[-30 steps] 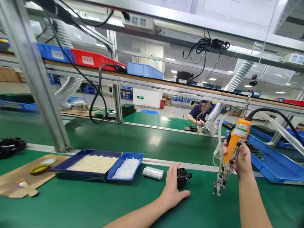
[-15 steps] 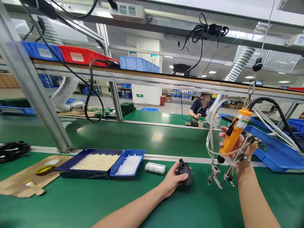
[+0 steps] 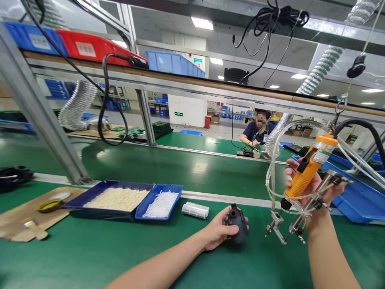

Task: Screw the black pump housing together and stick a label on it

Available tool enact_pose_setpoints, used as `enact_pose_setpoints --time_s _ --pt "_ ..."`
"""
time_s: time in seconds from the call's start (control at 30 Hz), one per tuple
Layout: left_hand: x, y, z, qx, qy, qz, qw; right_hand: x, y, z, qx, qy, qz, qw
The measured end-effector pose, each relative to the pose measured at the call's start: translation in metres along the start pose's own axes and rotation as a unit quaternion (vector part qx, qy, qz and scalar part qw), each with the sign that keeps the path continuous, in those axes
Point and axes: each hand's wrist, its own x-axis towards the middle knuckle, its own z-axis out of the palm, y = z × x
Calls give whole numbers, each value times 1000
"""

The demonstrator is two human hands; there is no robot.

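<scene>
My left hand is wrapped round a small black plastic part and holds it tilted just above the green bench mat. My right hand grips an orange electric screwdriver, slanted with its metal tip assembly pointing down-left, a little to the right of the black part. Clear tubes and a black cable run from the tool upward to the right.
Two blue trays, one of pale parts and one of white pieces, sit left of a small clear roll. Brown cardboard lies at far left. A blue tray sits at right. Across the conveyor a person works.
My left hand closed round the black part and lifted it off the mat, tilting it. My right hand swung the screwdriver from near upright to a slant and raised it slightly.
</scene>
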Motion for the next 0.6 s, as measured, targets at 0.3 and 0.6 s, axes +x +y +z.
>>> enact_pose_setpoints --time_s 0.3,0.6 --pt "-6 15 5 -61 -133 -72 987 -2 5 -6 -21 13 4 1000" --pt "-12 26 0 -82 -194 -91 973 -1 8 -15 3 20 6 1000"
